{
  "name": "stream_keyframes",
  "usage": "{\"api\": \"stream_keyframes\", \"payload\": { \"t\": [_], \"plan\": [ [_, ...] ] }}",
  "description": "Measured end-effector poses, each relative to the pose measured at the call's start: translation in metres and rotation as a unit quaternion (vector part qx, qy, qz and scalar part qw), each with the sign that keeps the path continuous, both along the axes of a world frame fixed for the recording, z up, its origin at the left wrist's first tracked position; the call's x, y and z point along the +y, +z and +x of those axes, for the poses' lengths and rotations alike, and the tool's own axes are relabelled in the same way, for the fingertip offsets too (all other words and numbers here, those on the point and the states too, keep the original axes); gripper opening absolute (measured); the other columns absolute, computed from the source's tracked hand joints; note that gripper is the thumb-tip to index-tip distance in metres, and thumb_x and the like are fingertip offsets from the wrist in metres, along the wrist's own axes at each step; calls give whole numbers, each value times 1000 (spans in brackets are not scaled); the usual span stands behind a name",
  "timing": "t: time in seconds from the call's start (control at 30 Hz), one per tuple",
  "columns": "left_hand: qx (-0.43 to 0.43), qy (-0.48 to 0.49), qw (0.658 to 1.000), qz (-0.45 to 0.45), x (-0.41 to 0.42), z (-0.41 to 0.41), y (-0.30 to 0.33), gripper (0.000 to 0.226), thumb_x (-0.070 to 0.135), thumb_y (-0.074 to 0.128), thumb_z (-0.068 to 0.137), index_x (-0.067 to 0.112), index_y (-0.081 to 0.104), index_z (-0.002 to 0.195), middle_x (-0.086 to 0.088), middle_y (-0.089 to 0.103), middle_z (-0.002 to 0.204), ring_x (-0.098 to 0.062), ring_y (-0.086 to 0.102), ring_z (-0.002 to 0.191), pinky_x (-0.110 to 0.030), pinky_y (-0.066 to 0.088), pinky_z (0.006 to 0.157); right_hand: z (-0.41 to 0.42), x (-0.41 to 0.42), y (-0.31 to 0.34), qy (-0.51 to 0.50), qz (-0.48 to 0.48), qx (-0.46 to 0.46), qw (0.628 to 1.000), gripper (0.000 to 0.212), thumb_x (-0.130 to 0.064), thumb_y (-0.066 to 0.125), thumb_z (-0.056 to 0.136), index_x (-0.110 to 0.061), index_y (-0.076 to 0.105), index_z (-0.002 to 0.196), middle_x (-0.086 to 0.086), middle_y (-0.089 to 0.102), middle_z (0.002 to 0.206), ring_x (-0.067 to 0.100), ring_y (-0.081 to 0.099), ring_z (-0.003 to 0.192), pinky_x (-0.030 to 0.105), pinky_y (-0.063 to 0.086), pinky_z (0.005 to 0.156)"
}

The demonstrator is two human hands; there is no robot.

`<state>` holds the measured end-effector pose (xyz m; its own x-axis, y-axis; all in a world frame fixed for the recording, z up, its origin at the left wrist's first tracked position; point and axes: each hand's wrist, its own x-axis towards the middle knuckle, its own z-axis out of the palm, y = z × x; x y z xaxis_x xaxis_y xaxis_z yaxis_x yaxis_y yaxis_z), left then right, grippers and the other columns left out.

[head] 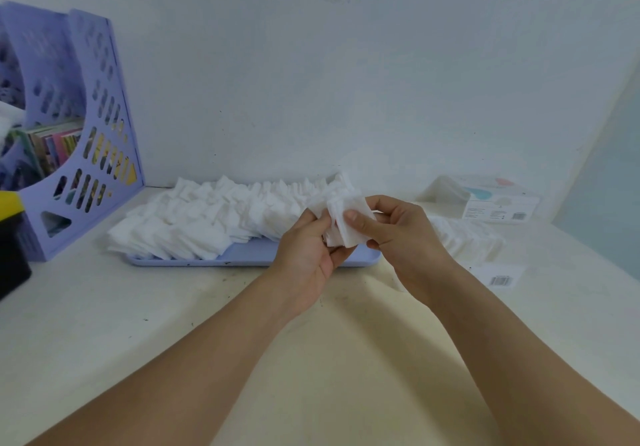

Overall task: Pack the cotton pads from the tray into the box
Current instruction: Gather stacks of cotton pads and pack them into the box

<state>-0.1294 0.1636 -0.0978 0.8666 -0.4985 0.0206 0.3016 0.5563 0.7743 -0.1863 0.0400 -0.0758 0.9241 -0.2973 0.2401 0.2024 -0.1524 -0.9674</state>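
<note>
Together, the left hand (308, 248) and right hand (398, 234) pinch a small stack of cotton pads (346, 224) (fingers curled round it), with the tray (249, 255) just beyond the fingers.

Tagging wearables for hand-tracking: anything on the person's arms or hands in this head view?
Nothing worn. The left hand and right hand are bare: no gloves, rings, watch or bands visible. Both forearms are uncovered to the frame's bottom edge, no sleeves in view.
</note>
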Motion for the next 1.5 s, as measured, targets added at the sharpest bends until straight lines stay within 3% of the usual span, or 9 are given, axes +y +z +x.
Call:
{"api": "stream_keyframes", "payload": {
  "t": [0.4, 0.57, 0.77, 0.87, 0.93, 1.03, 1.27, 1.4, 1.5],
  "plan": [
    [-26, -7, 999, 21, -2, -5, 1, 35, 18, 52, 100, 3, 60, 131, -16, 67, 129, -25, 65, 120, -39, 55, 98, 0, 7, -3, -76, -8, -47, 996, 10, -14, 82, 82, -8, 75, 84, 8, 77, 81, 22, 74, 80, 28, 59, 74],
    [-24, -1, 1000, 18, -2, -6, 3, 34, 15, 45, 101, 4, 61, 129, -15, 69, 124, -26, 66, 117, -38, 57, 96, 2, 6, -5, -165, -91, -33, 982, 40, -30, 89, 73, -27, 67, 107, -9, 69, 99, 13, 69, 81, 28, 58, 72],
    [-5, 17, 1000, 21, -4, -5, 1, 31, 13, 49, 101, 3, 64, 125, -15, 71, 121, -24, 69, 112, -39, 60, 90, 1, 11, -7, -192, -99, -138, 966, 9, -14, 83, 79, -21, 79, 84, -10, 77, 82, 7, 73, 82, 38, 60, 77],
    [23, 44, 998, 25, -5, -2, 0, 26, 12, 49, 102, 2, 63, 122, -16, 70, 121, -29, 69, 110, -38, 62, 83, 0, 9, -2, -179, -102, -163, 965, 12, -12, 82, 80, -22, 77, 81, -10, 76, 81, 8, 72, 82, 33, 58, 75],
    [46, 68, 996, 31, -4, 1, -1, 20, 13, 51, 102, 3, 62, 115, -17, 65, 125, -34, 68, 110, -39, 63, 78, -2, -1, 9, -158, -30, -175, 971, 10, -7, 80, 83, -15, 75, 85, -5, 77, 82, 9, 72, 78, 27, 56, 73],
    [7, 89, 992, 85, -1, 3, -1, 15, 15, 54, 102, 5, 65, 100, -13, 64, 125, -30, 69, 106, -39, 62, 82, -9, -17, 21, -51, 90, -129, 986, 19, -7, 76, 86, -2, 70, 104, 13, 77, 96, 23, 74, 86, 33, 61, 77],
    [-78, 38, 991, 103, 0, -9, 1, 21, 12, 51, 103, 12, 71, 106, -8, 75, 111, -19, 73, 102, -35, 61, 80, -2, -11, 7, -53, -18, -90, 994, 19, -9, 83, 80, -3, 74, 95, 12, 77, 88, 26, 76, 85, 34, 62, 77],
    [-70, 28, 993, 92, -2, -14, 2, 23, 15, 48, 105, 13, 72, 102, -8, 77, 105, -19, 74, 97, -38, 61, 82, 2, -12, 3, -75, -51, -97, 991, 18, -11, 85, 79, -2, 71, 87, 8, 74, 81, 17, 69, 74, 24, 57, 68],
    [-71, 33, 992, 104, 0, -12, 3, 22, 16, 50, 104, 14, 72, 103, -8, 77, 106, -21, 74, 99, -39, 62, 80, 2, -15, 3, -64, -55, -85, 993, 20, -11, 84, 79, 0, 72, 89, 14, 75, 85, 28, 71, 80, 33, 60, 73]
  ]
}}
